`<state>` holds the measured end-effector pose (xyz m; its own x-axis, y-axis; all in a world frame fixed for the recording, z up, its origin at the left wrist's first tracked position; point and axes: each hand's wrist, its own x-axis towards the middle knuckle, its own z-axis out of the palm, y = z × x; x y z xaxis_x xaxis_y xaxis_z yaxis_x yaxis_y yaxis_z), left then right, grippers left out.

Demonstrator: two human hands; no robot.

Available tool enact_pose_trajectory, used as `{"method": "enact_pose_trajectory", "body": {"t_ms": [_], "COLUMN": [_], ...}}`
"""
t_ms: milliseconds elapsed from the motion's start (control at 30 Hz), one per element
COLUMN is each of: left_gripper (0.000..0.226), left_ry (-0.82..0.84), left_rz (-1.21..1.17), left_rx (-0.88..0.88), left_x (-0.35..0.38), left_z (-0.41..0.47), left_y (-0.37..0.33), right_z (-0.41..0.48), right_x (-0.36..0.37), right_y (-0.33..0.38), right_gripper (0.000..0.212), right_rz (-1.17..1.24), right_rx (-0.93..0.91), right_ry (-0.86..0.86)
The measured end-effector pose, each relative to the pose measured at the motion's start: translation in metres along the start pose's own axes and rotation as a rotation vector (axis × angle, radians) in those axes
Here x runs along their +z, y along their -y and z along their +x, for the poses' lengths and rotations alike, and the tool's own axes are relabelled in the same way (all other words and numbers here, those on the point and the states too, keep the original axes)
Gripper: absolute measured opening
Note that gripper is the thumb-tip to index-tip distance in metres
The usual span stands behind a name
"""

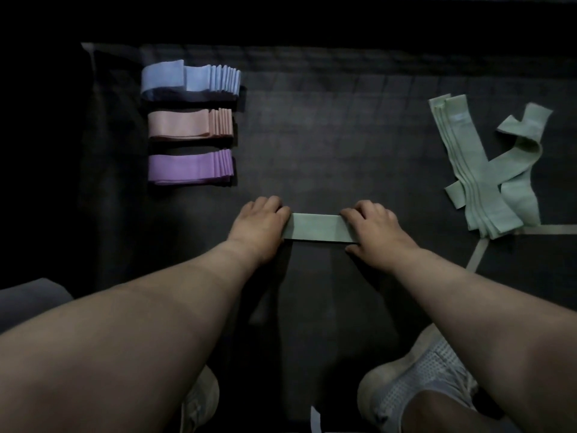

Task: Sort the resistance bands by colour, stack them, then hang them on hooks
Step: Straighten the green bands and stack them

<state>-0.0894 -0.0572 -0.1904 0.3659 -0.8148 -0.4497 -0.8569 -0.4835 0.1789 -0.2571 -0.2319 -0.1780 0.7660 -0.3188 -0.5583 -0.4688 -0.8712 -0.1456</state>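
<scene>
Now my left hand (259, 223) and right hand (371, 228) each pinch an end of the green band (315, 228), flattening it on the floor (343, 135), probably for neat stacking.

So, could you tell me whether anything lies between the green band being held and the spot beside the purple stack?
Nothing visible does: only dark mat lies between the green band and the purple stack.

I see matt, soft-looking woven cloth on the green band (315, 229) and purple stack (184, 167); the floor mat (343, 135) looks dull, faintly gridded; the shoe (431, 367) is mesh.
</scene>
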Motion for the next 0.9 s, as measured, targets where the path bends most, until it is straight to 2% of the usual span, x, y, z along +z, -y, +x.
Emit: {"method": "enact_pose_trajectory", "body": {"t_ms": [133, 200, 267, 367, 467, 633, 767, 833, 900], "left_gripper": [0.051, 0.065, 0.07, 0.056, 0.04, 0.033, 0.023, 0.02, 0.02], "left_ry": [-0.014, -0.043, -0.077, -0.061, -0.031, -0.005, -0.047, -0.088, -0.104], "left_rz": [0.027, 0.064, 0.087, 0.083, 0.083, 0.069, 0.023, 0.049, 0.028], "left_rx": [0.009, 0.029, 0.083, 0.138, 0.128, 0.133, 0.11, 0.032, -0.1], "left_x": [-0.002, -0.004, -0.004, -0.001, 0.001, -0.002, -0.005, -0.004, 0.001], "left_z": [-0.004, -0.01, -0.017, -0.019, -0.014, -0.011, -0.013, -0.015, -0.018], "left_y": [-0.003, -0.004, -0.008, -0.015, -0.02, -0.018, -0.018, -0.015, -0.009], "right_z": [-0.002, -0.007, -0.016, -0.025, -0.029, -0.029, -0.026, -0.023, -0.019], "right_x": [0.003, 0.006, 0.014, 0.031, 0.042, 0.046, 0.038, 0.036, 0.037], "right_y": [0.004, 0.008, 0.014, 0.023, 0.029, 0.028, 0.02, 0.012, 0.007], "right_gripper": [0.063, 0.068, 0.065, 0.045, 0.032, 0.014, 0.013, 0.019, 0.023], "right_rz": [-0.035, -0.063, -0.043, -0.006, 0.077, 0.163, 0.254, 0.323, 0.361], "right_rx": [-0.002, -0.001, -0.034, -0.128, -0.11, 0.07, 0.452, 0.56, 0.568], "right_ry": [-0.032, -0.1, -0.186, -0.32, -0.304, -0.357, -0.385, -0.322, -0.285]}}
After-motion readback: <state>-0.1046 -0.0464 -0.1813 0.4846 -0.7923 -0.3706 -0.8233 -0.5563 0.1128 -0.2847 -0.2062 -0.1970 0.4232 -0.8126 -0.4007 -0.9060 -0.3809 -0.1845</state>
